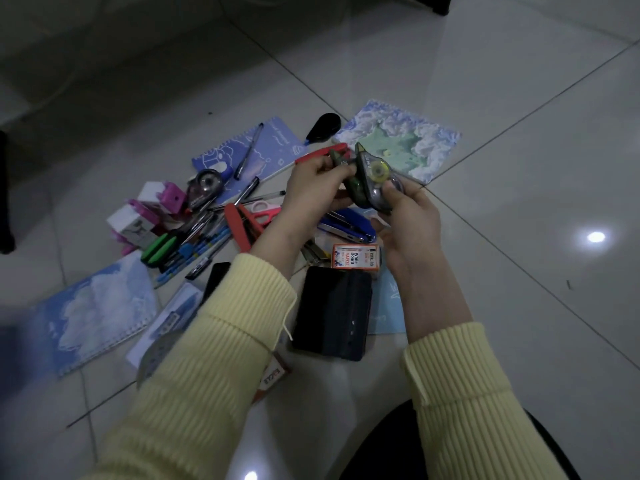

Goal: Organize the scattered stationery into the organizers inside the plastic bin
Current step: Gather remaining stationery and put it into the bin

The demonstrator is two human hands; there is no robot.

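Note:
Stationery lies scattered on the tiled floor. My right hand [410, 216] grips a clear correction tape dispenser [372, 174] with a yellow wheel, held above the pile. My left hand [313, 188] holds a second, darker green dispenser [353, 187] right beside it, the two touching. Below my hands lie a blue stapler [346, 226], a whiteboard marker box [353, 256] and a black case [332, 315]. To the left are pens [204, 237], pink scissors [266, 213], green-handled scissors [159, 247] and another tape dispenser [204, 185]. No plastic bin is in view.
Spiral notebooks lie around the pile: a blue one [256, 150] with a pen on it, a cloud-patterned one [401, 143] at the back right, another [93, 313] at the front left. A black tape dispenser [323, 128] sits behind. Pink and white boxes [138, 216] stand at the left.

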